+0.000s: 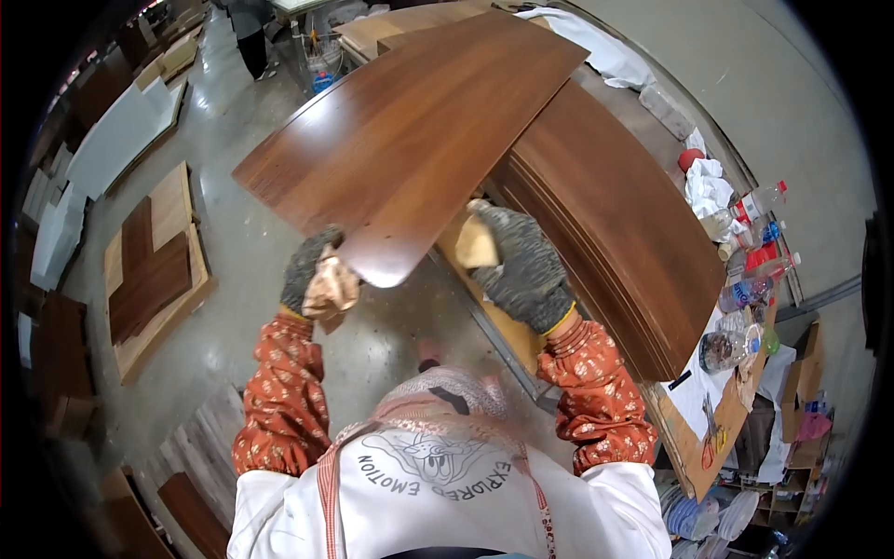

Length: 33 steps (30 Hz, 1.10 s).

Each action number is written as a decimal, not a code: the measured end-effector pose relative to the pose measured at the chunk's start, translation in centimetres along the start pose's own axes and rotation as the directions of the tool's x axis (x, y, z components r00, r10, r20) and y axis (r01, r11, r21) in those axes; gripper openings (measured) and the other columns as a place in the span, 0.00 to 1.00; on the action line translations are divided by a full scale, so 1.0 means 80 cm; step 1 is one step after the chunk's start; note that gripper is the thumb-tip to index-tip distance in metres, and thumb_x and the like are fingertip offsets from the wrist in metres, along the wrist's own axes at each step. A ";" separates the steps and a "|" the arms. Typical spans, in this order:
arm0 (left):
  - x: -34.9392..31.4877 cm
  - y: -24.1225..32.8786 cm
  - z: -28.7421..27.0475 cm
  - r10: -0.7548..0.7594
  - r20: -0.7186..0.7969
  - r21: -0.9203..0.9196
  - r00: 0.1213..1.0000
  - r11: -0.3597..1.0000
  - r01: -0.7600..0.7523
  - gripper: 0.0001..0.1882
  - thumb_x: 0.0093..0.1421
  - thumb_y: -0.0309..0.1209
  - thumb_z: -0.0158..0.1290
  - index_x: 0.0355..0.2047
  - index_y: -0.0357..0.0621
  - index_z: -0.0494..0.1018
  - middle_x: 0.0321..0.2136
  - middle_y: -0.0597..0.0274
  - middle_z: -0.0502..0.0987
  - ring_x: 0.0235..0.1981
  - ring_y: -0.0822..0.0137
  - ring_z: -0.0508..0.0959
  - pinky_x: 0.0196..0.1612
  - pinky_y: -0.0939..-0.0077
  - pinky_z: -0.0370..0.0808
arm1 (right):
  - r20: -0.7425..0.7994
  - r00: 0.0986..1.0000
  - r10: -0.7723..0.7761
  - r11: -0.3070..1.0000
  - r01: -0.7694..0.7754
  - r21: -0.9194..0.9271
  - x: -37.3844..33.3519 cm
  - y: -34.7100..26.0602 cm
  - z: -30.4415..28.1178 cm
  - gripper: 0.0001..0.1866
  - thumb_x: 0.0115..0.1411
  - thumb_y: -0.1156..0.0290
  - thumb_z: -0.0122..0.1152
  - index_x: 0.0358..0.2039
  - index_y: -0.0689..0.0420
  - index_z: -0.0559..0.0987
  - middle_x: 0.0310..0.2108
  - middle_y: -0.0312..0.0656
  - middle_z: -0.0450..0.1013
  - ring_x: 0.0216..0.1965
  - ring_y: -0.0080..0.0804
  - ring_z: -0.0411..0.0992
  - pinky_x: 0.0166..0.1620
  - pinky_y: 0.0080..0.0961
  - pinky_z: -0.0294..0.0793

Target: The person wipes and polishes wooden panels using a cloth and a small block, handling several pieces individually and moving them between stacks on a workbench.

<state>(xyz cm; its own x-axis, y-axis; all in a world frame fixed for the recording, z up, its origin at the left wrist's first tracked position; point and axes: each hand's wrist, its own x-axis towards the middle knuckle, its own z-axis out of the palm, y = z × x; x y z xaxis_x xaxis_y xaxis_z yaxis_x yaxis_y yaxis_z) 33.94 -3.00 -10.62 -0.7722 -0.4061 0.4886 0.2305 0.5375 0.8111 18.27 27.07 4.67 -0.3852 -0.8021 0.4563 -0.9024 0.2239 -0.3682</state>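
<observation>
Grey floor (228, 158) lies beneath; brown panel (419, 130) juts between left fingers (323, 240) and right fingers (496, 220)

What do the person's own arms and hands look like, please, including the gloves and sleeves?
The left hand and right hand wear dark grey, mottled gloves that look knitted; a yellow edge shows clearly on the right one. Next come loose orange-red sleeve covers with a pale flower print, gathered near the gloves. Higher up, the sleeves are white.

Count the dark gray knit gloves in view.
2: one glove on the left hand, one on the right hand holding a tan pad. Others may be hidden.
</observation>
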 end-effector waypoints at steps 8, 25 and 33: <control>0.033 0.058 -0.083 -0.807 0.214 -0.784 0.550 0.194 0.589 0.23 0.50 0.46 0.58 0.44 0.53 0.69 0.41 0.64 0.73 0.43 0.55 0.74 0.40 0.54 0.76 | -0.203 0.975 -0.085 0.984 0.113 0.134 0.164 0.042 0.065 0.39 0.44 0.60 0.70 0.56 0.59 0.66 0.48 0.49 0.70 0.49 0.45 0.69 0.54 0.36 0.68; 0.091 -0.115 -0.292 -0.623 -0.369 -0.459 0.690 0.768 0.447 0.25 0.61 0.43 0.47 0.50 0.37 0.67 0.45 0.51 0.75 0.45 0.57 0.75 0.51 0.65 0.71 | 0.180 0.963 0.201 0.881 -0.258 0.396 0.579 0.213 0.155 0.42 0.56 0.45 0.55 0.62 0.57 0.55 0.56 0.58 0.63 0.57 0.54 0.62 0.59 0.37 0.60; 0.327 -0.186 -0.336 -0.589 -0.209 -0.185 0.781 0.808 0.560 0.25 0.56 0.40 0.51 0.50 0.38 0.68 0.47 0.51 0.74 0.47 0.56 0.74 0.52 0.63 0.71 | 0.027 0.829 0.559 0.772 -0.532 0.347 0.695 0.363 0.229 0.39 0.57 0.43 0.51 0.60 0.57 0.58 0.57 0.52 0.64 0.58 0.52 0.63 0.59 0.39 0.60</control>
<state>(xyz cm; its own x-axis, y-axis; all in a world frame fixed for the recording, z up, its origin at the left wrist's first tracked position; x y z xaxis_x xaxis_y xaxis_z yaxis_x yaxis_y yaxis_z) 26.26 -41.51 -1.30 -0.6151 -0.7879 -0.0294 -0.1365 0.0696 0.9882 -25.82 -21.19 4.55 -0.8184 -0.5544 0.1509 -0.4252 0.4077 -0.8081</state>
